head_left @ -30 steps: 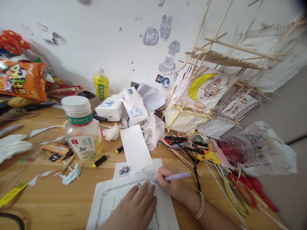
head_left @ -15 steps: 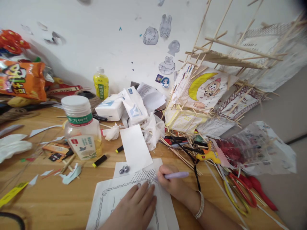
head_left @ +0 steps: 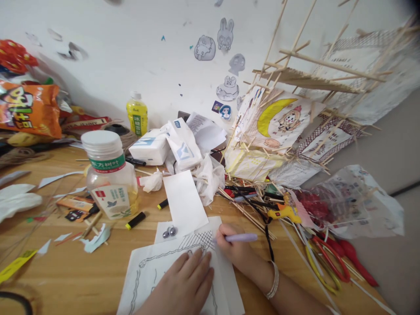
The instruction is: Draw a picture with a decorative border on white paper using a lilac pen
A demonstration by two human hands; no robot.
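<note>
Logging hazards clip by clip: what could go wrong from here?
The left hand lies on the drawn-on sheet, so it might smudge lines if the ink is wet, which I can't tell. The purple pen in the right hand could stray outside the crosshatching. The shiny balls beside the blank sheet may roll if nudged.

- Soft, diffuse light, wall (head_left: pixel 147 52) palest around twelve o'clock.
- Faint shadow on it at ten.
- Darkened corner at two.
- Edges stretched, printed sheet (head_left: pixel 205 130) blurred.
</note>
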